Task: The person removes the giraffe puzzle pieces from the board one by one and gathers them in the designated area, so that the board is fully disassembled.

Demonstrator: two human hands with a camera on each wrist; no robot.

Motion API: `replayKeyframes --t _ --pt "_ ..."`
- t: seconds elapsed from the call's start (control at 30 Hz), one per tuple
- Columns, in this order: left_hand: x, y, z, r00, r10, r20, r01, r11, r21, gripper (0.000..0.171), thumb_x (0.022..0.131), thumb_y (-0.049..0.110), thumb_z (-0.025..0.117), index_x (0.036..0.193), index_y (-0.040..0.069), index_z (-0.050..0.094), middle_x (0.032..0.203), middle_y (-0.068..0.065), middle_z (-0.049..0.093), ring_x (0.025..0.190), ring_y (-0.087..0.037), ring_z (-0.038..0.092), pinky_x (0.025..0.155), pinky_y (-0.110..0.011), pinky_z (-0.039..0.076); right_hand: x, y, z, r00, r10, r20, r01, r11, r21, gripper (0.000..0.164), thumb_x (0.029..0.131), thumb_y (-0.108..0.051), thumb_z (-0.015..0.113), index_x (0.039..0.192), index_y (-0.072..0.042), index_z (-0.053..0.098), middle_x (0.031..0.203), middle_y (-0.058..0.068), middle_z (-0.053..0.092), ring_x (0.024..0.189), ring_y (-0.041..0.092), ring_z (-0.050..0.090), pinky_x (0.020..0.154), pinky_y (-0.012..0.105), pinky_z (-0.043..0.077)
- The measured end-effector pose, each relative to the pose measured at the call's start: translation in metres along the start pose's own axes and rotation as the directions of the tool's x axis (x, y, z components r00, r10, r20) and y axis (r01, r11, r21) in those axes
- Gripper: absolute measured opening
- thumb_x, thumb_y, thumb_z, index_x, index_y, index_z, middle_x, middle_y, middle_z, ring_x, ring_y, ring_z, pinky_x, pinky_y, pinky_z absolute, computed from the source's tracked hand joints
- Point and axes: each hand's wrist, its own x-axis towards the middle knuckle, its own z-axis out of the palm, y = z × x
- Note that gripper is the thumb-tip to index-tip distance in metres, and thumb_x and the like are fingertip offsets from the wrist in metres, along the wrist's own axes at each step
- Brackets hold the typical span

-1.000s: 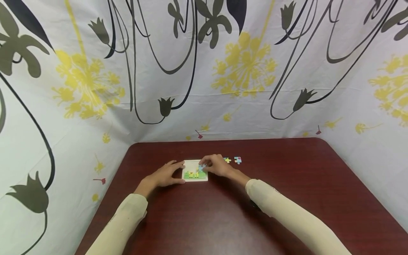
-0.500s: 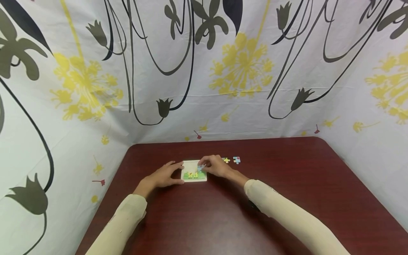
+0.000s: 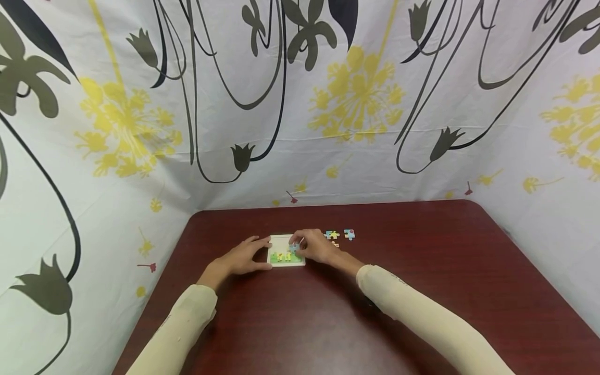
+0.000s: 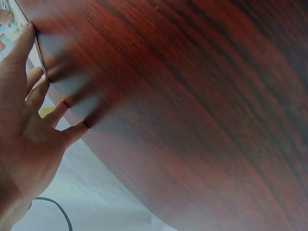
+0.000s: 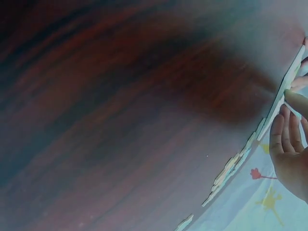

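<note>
A small white puzzle tray lies flat on the table, with a green strip and yellow figures along its near part. My left hand rests at the tray's left side, thumb at the near corner and a finger at the far one. In the left wrist view the fingers of that hand are spread and fairly straight, their tips at the tray edge and on the table. Over the tray's right part, my right hand pinches a light-blue puzzle piece. The right wrist view hides the piece.
Loose puzzle pieces lie just beyond and right of my right hand, partly covered by it. Another blue piece with a red spot lies farther right. The dark red table meets a patterned cloth at its far edge.
My right hand has shifted slightly left with the blue piece, uncovering more of the loose pieces. The left hand stays at the tray.
</note>
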Motion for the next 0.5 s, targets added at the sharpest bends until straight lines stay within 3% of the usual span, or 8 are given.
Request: replayKeyframes --t 0.2,0.43,0.5 --pt "0.001 0.001 0.000 1.000 0.008 0.007 -0.008 1.000 0.010 0.069 0.095 0.048 0.075 0.151 0.013 0.054 0.167 -0.006 0.035 0.156 -0.042 0.021 0.116 -0.067 0.029 -0.003 0.000 -0.009 1.000 -0.010 -0.029 0.011 0.999 0.042 0.025 0.088 0.001 0.081 0.111 -0.003 0.074 0.101 0.011 0.075 0.085 0.021 0.073 0.075 0.025 0.059" --pt "0.001 -0.002 0.002 1.000 0.002 0.000 -0.002 1.000 0.017 0.072 0.094 0.050 0.074 0.153 0.014 0.052 0.167 -0.006 0.036 0.156 -0.042 0.022 0.116 -0.067 0.030 -0.010 0.002 -0.026 0.996 0.082 -0.018 -0.080 0.993 0.087 0.025 0.090 -0.004 0.081 0.114 -0.006 0.076 0.101 0.010 0.074 0.085 0.021 0.074 0.067 0.026 0.058" --pt "0.000 -0.002 0.002 1.000 0.003 -0.003 -0.003 1.000 0.011 0.073 0.094 0.050 0.075 0.153 0.014 0.052 0.166 -0.006 0.037 0.156 -0.042 0.022 0.116 -0.068 0.030 -0.015 0.003 -0.032 0.995 0.096 -0.021 -0.094 0.992 0.090 0.026 0.089 -0.003 0.081 0.114 -0.006 0.076 0.103 0.011 0.074 0.087 0.023 0.075 0.070 0.026 0.059"
